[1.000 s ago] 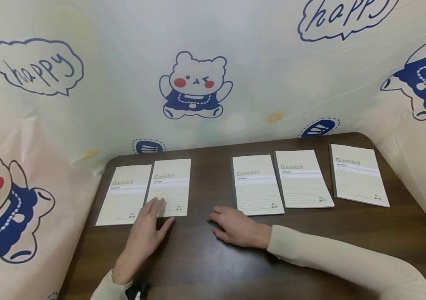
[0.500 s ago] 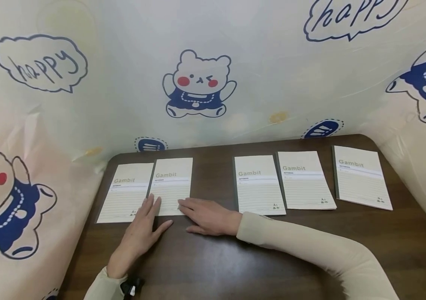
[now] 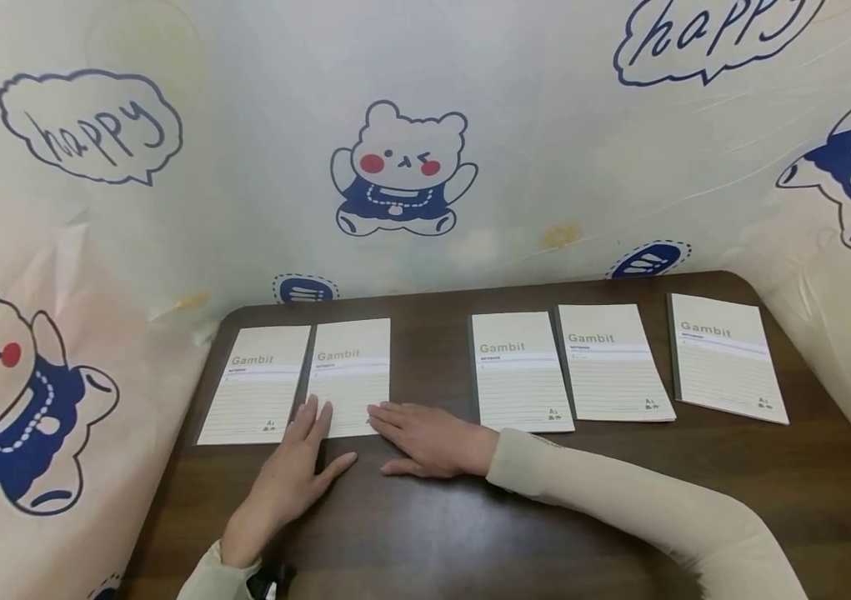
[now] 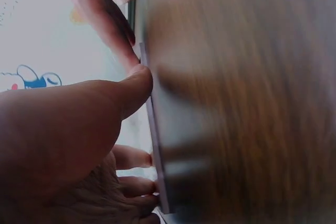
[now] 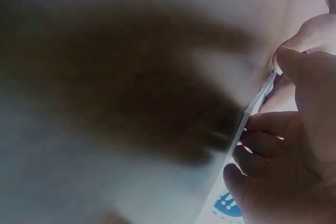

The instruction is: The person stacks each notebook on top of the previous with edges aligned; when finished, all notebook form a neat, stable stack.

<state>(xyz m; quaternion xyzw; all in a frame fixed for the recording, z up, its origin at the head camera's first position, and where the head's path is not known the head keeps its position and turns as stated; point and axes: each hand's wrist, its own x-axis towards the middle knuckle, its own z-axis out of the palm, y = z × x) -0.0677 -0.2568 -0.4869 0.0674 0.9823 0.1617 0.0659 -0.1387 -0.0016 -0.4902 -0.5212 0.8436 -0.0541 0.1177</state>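
Observation:
Two white notebooks printed "Gambit" lie side by side at the left of the table in the head view: the leftmost notebook (image 3: 251,396) and the second notebook (image 3: 353,371), a thin dark gap between them. My left hand (image 3: 286,475) rests with extended fingers on the second notebook's lower left corner, thumb spread to the right on the table side. My right hand (image 3: 428,437) lies flat, fingertips on that notebook's lower right corner. In the left wrist view a thin notebook edge (image 4: 157,153) runs along my left fingers; in the right wrist view a pale edge passes my right fingers (image 5: 262,142).
Three more matching notebooks lie to the right: one near the middle (image 3: 523,383), one beside it (image 3: 613,367) and a slightly turned one (image 3: 728,358) at far right. The dark wooden table (image 3: 425,533) ends at a cartoon-printed sheet (image 3: 545,150) behind.
My right hand has moved left from bare table beside the middle notebook to the second notebook's lower right corner. My left hand stays at its lower left. The view shifts slightly.

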